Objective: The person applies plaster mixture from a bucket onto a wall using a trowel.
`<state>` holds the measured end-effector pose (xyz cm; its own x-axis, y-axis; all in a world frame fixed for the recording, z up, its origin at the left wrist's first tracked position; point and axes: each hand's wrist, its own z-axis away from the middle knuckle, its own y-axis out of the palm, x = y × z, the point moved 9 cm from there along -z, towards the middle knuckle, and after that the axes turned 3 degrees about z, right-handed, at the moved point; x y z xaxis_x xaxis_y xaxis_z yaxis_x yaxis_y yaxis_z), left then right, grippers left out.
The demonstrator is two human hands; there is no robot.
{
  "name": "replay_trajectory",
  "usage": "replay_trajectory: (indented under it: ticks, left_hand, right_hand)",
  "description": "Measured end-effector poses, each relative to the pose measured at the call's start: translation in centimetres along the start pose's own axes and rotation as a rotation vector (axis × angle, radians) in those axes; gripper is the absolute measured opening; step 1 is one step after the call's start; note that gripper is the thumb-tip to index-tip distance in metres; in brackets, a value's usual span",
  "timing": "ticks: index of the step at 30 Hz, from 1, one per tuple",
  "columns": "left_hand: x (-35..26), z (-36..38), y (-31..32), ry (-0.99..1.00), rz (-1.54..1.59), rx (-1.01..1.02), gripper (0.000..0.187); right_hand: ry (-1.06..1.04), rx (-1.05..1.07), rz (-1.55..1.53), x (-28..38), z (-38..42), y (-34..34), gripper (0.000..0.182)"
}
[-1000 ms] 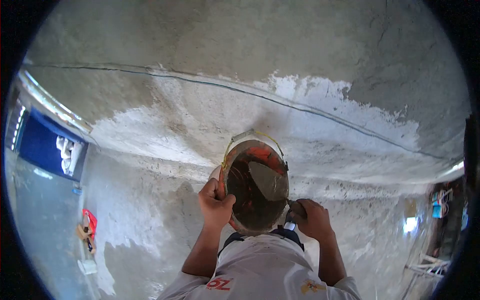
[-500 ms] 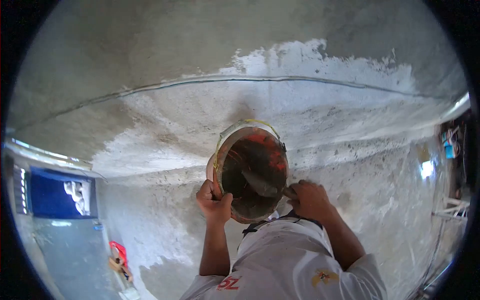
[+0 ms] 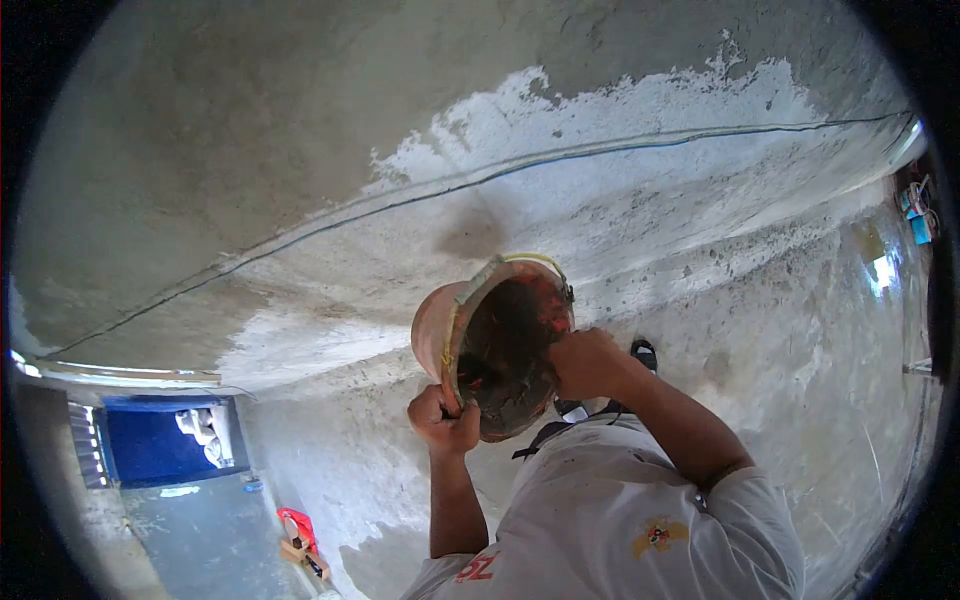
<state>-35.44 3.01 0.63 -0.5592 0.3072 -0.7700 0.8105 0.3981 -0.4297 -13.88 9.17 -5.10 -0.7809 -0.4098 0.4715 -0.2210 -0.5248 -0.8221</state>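
Note:
A dirty reddish-orange bucket (image 3: 432, 325) is held tilted in front of me, its mouth facing me and dark grey mortar-like residue inside. My left hand (image 3: 445, 422) is closed on the lower left of its rim, thumb over the edge. At the right side of the opening, my right hand (image 3: 592, 364) is closed around the handle of a trowel; its blade is hard to make out against the dark inside of the bucket. A yellow bail handle (image 3: 535, 258) arches along the top of the rim.
Ahead stands a rough wall with a pale patch (image 3: 620, 110) and a long cable (image 3: 480, 180) crossing it. On the left are a blue panel (image 3: 150, 440) and a red item (image 3: 297, 527) on the floor. A sandaled foot (image 3: 645, 352) shows beneath me.
My right hand has moved left and up, over the bucket's opening. The bucket has turned so more of its left outer side shows. My view has tilted, and the trowel blade shows less clearly.

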Motion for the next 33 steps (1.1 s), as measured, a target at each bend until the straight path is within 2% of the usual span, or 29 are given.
replay_trajectory:
  ticks: [3, 5, 8, 9, 11, 12, 13, 15, 16, 17, 19, 22, 25, 27, 31, 33]
  left_hand:
    - [-1.6, -0.4, 2.0, 0.014, -0.032, 0.041, 0.034]
    - [-1.7, -0.3, 3.1, -0.037, -0.026, 0.03, 0.035]
    - [-1.9, -0.1, 4.3, -0.124, 0.006, 0.008, 0.035]
    - [-2.5, -0.2, 4.7, -0.113, 0.009, -0.007, 0.035]
    - [-3.0, -0.1, 4.5, -0.168, 0.038, -0.094, 0.034]
    - [-1.0, 0.7, 4.2, -0.234, 0.205, -0.159, 0.033]
    - [-1.9, 0.3, 4.4, -0.225, 0.211, -0.178, 0.033]
    - [-3.4, 0.0, 4.2, -0.317, 0.254, -0.256, 0.033]
    - [-3.9, -0.2, 4.4, -0.334, 0.3, -0.295, 0.033]
    - [-4.8, -0.5, 4.4, -0.33, 0.31, -0.318, 0.033]
    - [-5.8, -0.8, 4.7, -0.391, 0.353, -0.325, 0.032]
    - [-6.4, -1.1, 5.1, -0.378, 0.369, -0.336, 0.031]
    - [-7.2, -2.0, 5.1, -0.346, 0.312, -0.333, 0.03]
    - [-7.8, -2.7, 5.0, -0.338, 0.317, -0.353, 0.03]
    - [-8.1, -3.7, 5.1, -0.338, 0.354, -0.365, 0.031]
    - [-8.3, -4.0, 5.0, -0.343, 0.377, -0.358, 0.031]
  right_hand:
    - [-0.073, 0.06, -0.128, -2.2, -0.8, 1.6, 0.034]
    - [-0.235, 0.079, -0.476, -2.9, -1.3, 3.2, 0.038]
    - [-0.315, 0.117, -0.639, -4.3, 0.2, 1.8, 0.04]
    - [-0.324, 0.111, -0.623, -5.0, 1.2, 0.8, 0.04]
    - [-0.245, 0.17, -0.905, -6.8, 3.3, -0.9, 0.049]
    - [-0.183, 0.121, -0.903, -8.0, 3.9, -1.4, 0.054]
    - [-0.194, 0.122, -0.885, -8.8, 4.7, -1.6, 0.054]
    - [-0.254, -0.102, -0.725, -11.3, 6.5, -4.0, 0.056]
    - [-0.358, -0.203, -0.618, -11.7, 7.3, -5.3, 0.056]
    - [-0.37, -0.196, -0.596, -12.1, 8.0, -5.9, 0.056]
    - [-0.199, -0.201, -0.482, -13.5, 9.3, -7.2, 0.055]
    - [-0.111, -0.27, -0.321, -14.0, 10.9, -9.1, 0.051]
    - [-0.167, -0.308, -0.284, -13.4, 11.9, -10.2, 0.051]
    - [-0.111, -0.344, -0.258, -13.7, 12.2, -10.7, 0.049]
    - [-0.174, -0.52, -0.254, -14.7, 13.6, -12.5, 0.046]
    - [-0.153, -0.652, -0.095, -15.3, 14.2, -14.5, 0.049]
